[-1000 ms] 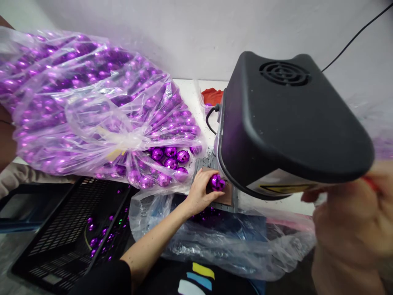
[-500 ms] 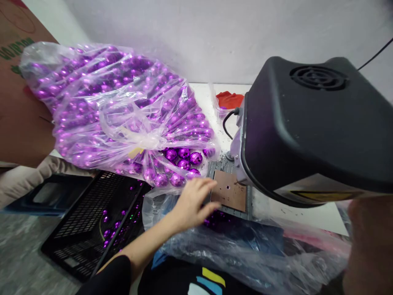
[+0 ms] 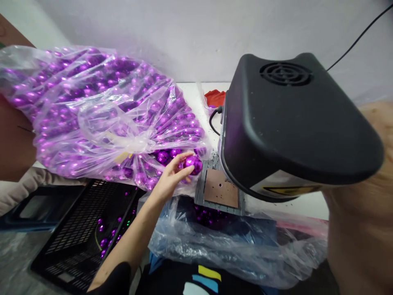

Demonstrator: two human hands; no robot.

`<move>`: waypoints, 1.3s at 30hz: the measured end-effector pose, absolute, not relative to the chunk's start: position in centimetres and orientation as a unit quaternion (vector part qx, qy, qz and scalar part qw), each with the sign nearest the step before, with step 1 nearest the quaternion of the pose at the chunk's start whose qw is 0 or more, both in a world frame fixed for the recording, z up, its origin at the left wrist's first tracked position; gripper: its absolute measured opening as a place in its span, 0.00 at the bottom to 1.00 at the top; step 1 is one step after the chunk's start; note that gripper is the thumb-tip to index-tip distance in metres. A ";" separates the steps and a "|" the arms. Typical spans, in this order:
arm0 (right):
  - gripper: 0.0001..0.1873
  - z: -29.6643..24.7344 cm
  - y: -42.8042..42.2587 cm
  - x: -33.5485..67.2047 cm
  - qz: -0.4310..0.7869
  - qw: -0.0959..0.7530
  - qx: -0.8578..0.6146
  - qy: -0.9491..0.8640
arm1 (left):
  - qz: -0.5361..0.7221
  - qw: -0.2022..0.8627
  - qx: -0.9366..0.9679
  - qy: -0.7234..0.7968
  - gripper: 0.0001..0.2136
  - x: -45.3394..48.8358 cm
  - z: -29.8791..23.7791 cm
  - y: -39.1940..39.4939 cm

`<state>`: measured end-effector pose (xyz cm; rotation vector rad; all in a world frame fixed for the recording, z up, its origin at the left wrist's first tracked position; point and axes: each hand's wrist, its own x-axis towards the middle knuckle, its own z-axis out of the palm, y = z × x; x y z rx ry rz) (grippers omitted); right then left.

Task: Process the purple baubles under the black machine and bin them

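Observation:
My left hand [image 3: 169, 179] reaches to the open mouth of a big clear plastic bag [image 3: 101, 119] stuffed with shiny purple balls. Its fingertips pinch one purple ball [image 3: 194, 164] at the bag's edge, just left of a small brown plate [image 3: 221, 188] with a hole in it. That plate lies bare under the black head of a machine [image 3: 291, 123]. My right hand or arm [image 3: 362, 205] is a blurred mass at the right edge, close to the camera and partly behind the machine head; its fingers do not show.
A black slatted crate [image 3: 76, 221] with a few purple balls sits low on the left. A loose clear bag [image 3: 239, 246] holding purple balls hangs below the plate. A red object [image 3: 215, 97] lies at the back of the white table, by a black cable.
One second ago my left hand held a purple ball on the plate. It then let go and drew back open. It is now at the bag, pinching a ball.

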<state>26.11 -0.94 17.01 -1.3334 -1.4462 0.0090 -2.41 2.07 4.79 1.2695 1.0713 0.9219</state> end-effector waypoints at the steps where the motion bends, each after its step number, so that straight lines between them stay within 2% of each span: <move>1: 0.14 16.9 -0.7 26.2 0.018 0.573 -0.557 -0.601 | 0.392 0.665 0.481 0.414 0.22 -2.4 4.8 1.0; 3: 0.14 16.9 -0.5 26.3 0.040 0.596 -0.549 -0.585 | 0.376 0.770 0.383 0.344 0.20 -2.1 4.2 -0.6; 5: 0.15 16.9 -0.5 26.3 0.046 0.595 -0.556 -0.579 | 0.377 0.806 0.328 0.318 0.18 -1.5 3.1 -1.6; 11: 0.26 17.6 -0.7 25.7 0.060 0.587 -0.590 -0.550 | 0.339 0.792 0.334 0.384 0.19 0.1 0.6 -1.5; 16: 0.27 17.6 -0.5 25.5 0.065 0.596 -0.585 -0.546 | 0.363 0.777 0.346 0.381 0.19 0.6 0.3 -1.2; 19: 0.28 17.5 -0.4 25.5 0.058 0.596 -0.585 -0.547 | 0.382 0.721 0.402 0.415 0.20 0.8 0.2 -1.2; 24: 0.28 17.5 -0.5 25.6 0.057 0.597 -0.581 -0.550 | 0.374 0.572 0.551 0.479 0.28 2.2 -0.7 -1.4; 33: 0.28 17.2 -0.5 25.7 0.048 0.601 -0.567 -0.561 | 0.376 0.359 0.709 0.476 0.24 5.0 -2.2 -1.6; 39: 0.28 17.4 -0.7 25.6 0.053 0.597 -0.570 -0.561 | 0.314 0.308 0.744 0.503 0.21 6.5 -2.0 -1.3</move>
